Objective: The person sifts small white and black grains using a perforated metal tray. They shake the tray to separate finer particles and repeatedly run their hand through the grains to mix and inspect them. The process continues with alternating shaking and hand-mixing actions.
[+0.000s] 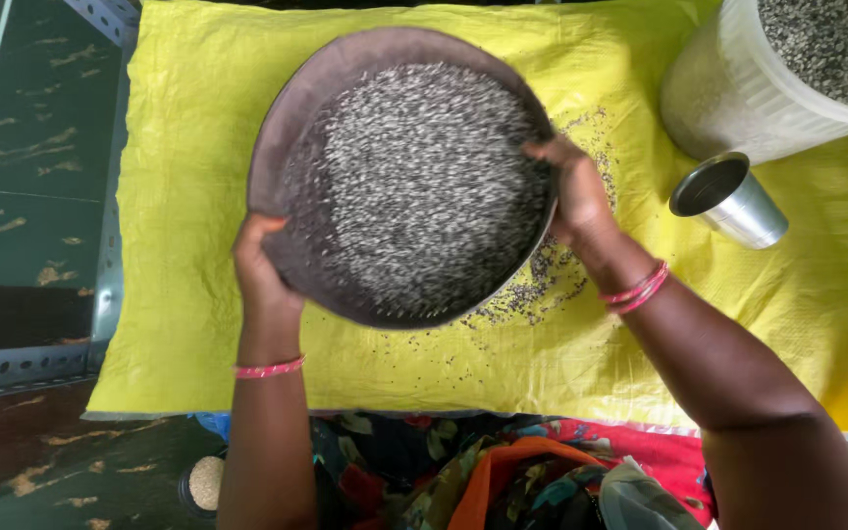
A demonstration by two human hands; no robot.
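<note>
One yellow sack (198, 245) on dark floor (31, 186)

Dark green floor (22, 147) seen along left of frame, marked with worn yellowish patches; pale stripes run at upper left. Perforated grey metal rail (105, 285) laid down left side, bent along lower left. Brownish worn floor patch (41, 461) seen at lower left. Yellow woven sheet (188, 294) spread across centre and right. Scene evenly lit, shadows soft.
</note>
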